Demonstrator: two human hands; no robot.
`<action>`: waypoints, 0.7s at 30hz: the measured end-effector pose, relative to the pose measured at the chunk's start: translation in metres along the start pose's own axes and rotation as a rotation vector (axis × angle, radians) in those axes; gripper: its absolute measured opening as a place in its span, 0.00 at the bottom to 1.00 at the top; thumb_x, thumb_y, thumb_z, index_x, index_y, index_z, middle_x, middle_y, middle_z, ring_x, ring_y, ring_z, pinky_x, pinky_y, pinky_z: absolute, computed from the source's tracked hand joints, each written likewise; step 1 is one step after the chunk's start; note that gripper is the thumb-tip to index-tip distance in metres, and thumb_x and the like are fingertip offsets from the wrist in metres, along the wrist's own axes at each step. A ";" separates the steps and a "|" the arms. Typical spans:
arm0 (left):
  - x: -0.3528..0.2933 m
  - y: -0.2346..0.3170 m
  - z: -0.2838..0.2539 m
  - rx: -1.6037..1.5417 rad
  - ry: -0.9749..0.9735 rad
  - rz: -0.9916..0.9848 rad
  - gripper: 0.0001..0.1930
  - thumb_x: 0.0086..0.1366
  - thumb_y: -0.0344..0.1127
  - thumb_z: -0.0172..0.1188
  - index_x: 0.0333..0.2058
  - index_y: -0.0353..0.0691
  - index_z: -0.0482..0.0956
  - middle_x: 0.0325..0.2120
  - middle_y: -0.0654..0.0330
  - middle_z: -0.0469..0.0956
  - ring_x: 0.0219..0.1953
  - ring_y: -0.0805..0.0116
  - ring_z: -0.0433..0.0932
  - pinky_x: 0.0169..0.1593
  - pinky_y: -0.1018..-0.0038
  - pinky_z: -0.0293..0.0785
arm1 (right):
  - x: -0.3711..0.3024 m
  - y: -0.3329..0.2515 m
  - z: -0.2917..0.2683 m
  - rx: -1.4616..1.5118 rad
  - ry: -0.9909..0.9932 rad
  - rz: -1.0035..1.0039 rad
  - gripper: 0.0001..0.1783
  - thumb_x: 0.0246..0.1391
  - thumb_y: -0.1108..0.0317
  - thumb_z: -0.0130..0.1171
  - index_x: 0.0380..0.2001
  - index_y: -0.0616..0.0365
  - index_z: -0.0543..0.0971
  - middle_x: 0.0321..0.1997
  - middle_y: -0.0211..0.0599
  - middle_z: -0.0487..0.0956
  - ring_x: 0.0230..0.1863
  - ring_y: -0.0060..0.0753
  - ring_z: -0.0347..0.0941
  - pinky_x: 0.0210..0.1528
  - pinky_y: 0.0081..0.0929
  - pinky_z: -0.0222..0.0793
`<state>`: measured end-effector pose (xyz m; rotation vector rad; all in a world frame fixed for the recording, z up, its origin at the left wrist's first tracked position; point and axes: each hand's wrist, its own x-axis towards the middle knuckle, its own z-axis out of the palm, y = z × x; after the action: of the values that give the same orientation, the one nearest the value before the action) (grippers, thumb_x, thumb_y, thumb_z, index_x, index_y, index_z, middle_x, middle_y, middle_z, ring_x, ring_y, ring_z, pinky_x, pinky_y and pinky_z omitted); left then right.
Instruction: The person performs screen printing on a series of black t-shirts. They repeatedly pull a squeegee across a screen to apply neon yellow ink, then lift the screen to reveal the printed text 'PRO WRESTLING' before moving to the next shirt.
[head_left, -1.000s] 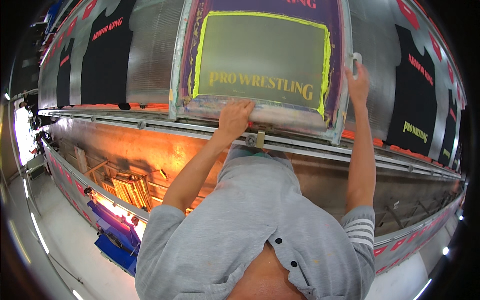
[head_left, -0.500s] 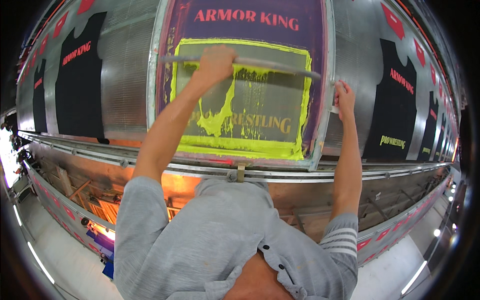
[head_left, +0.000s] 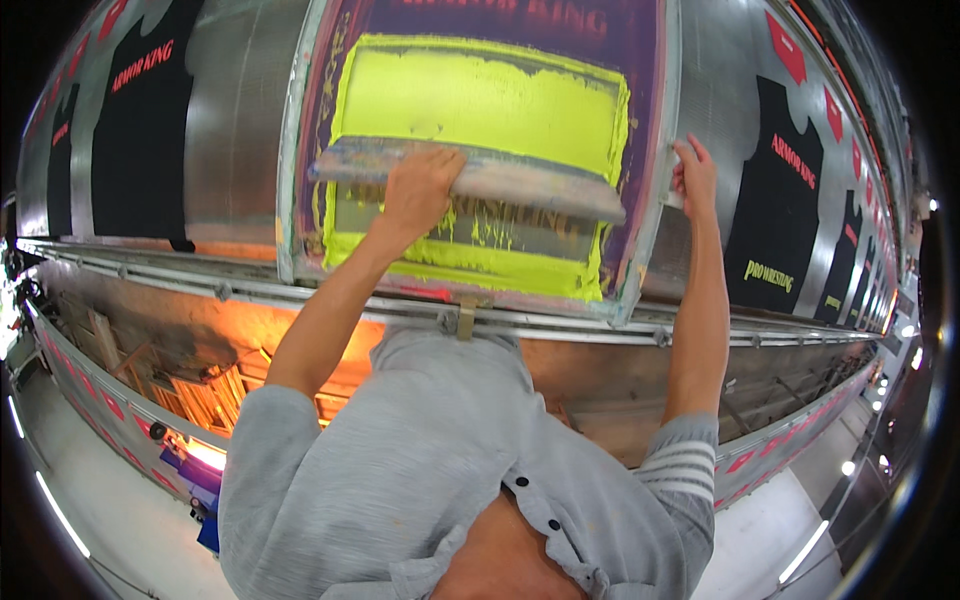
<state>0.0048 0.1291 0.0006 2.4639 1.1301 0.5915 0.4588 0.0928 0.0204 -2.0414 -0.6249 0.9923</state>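
Observation:
My left hand (head_left: 424,188) is closed over the top of a long squeegee (head_left: 540,184), which lies slightly slanted across a printing screen (head_left: 640,150). Bright yellow ink (head_left: 470,95) coats the screen's area beyond the squeegee. Nearer to me, drips and a thick band of ink line the lower edge, with lettering partly covered under the blade. My right hand (head_left: 697,178) is at the right side of the screen's frame (head_left: 668,110), fingers curled beside a small pale piece; what they grip is mostly hidden.
Black tank tops (head_left: 775,190) with red lettering lie on the metal table to the right, one with yellow lettering as well. More black tops (head_left: 140,130) lie to the left. A metal rail (head_left: 560,325) runs along the table's near edge, with a metal clamp (head_left: 466,318) at the screen.
My left hand has drawn the squeegee toward me and tilted it, and yellow ink now covers the far part of the screen. My right hand stays by the frame.

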 end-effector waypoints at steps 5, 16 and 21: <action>-0.131 0.060 -0.013 0.143 -0.020 -0.003 0.21 0.54 0.25 0.54 0.49 0.33 0.78 0.49 0.52 0.79 0.54 0.54 0.76 0.56 0.62 0.72 | 0.006 0.004 0.001 0.019 0.000 0.005 0.21 0.58 0.60 0.62 0.52 0.59 0.77 0.18 0.26 0.71 0.13 0.17 0.63 0.13 0.19 0.53; -0.175 0.039 -0.050 -0.048 0.036 -0.022 0.10 0.53 0.32 0.56 0.35 0.38 0.78 0.36 0.56 0.78 0.42 0.58 0.78 0.46 0.65 0.74 | -0.028 -0.036 0.021 -0.409 0.459 -0.302 0.22 0.57 0.53 0.61 0.43 0.62 0.85 0.41 0.43 0.85 0.42 0.38 0.80 0.49 0.35 0.72; -0.211 0.001 -0.056 0.000 0.078 0.036 0.06 0.52 0.33 0.57 0.30 0.42 0.77 0.31 0.58 0.78 0.39 0.60 0.79 0.45 0.67 0.74 | -0.093 -0.038 0.037 -0.460 0.460 -0.408 0.24 0.57 0.52 0.59 0.41 0.63 0.85 0.33 0.43 0.85 0.32 0.36 0.79 0.40 0.38 0.73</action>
<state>-0.1483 -0.0270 0.0024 2.4854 1.1165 0.7044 0.3720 0.0670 0.0768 -2.2918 -1.0255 0.1312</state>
